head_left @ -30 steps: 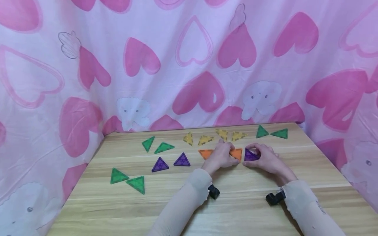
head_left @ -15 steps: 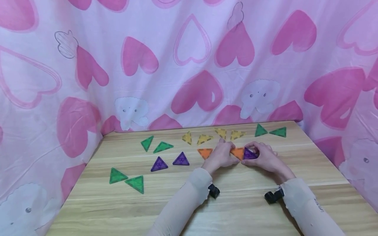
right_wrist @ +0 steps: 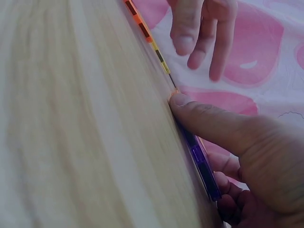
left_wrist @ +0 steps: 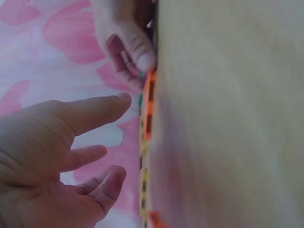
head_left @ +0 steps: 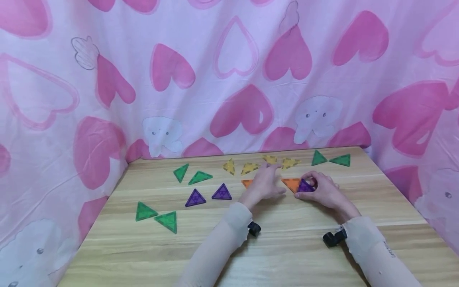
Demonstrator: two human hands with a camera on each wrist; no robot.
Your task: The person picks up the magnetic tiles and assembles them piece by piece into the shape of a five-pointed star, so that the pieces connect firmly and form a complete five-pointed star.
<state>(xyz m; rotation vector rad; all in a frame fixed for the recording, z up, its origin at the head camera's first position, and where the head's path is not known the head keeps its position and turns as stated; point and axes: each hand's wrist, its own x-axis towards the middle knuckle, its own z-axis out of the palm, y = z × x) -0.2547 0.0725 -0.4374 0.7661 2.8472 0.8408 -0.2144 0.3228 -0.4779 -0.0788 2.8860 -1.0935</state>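
Observation:
My right hand [head_left: 324, 192] holds a purple triangular magnetic tile [head_left: 305, 185] between thumb and fingers. The tile lies on the table with its left side against an orange triangular tile [head_left: 291, 183]; its edge [right_wrist: 197, 153] shows below the thumb in the right wrist view. To the left, my left hand [head_left: 264, 185] hovers with spread fingers and holds nothing. In the left wrist view, the left hand's fingers stand apart from the orange tile's edge [left_wrist: 148, 111]. A second orange tile [head_left: 246, 183] is partly hidden behind the left hand.
Several yellow triangles [head_left: 250, 168] lie behind the hands. Two green triangles [head_left: 318, 158] lie at the back right, more [head_left: 145, 211] on the left. Two purple triangles [head_left: 222, 192] are left of centre. A pink heart-patterned curtain [head_left: 229, 103] hangs behind the wooden table [head_left: 143, 259].
My right hand has moved the purple tile leftward against the orange one. My left hand has let go of that orange tile, lifted and drawn left, its fingers spreading.

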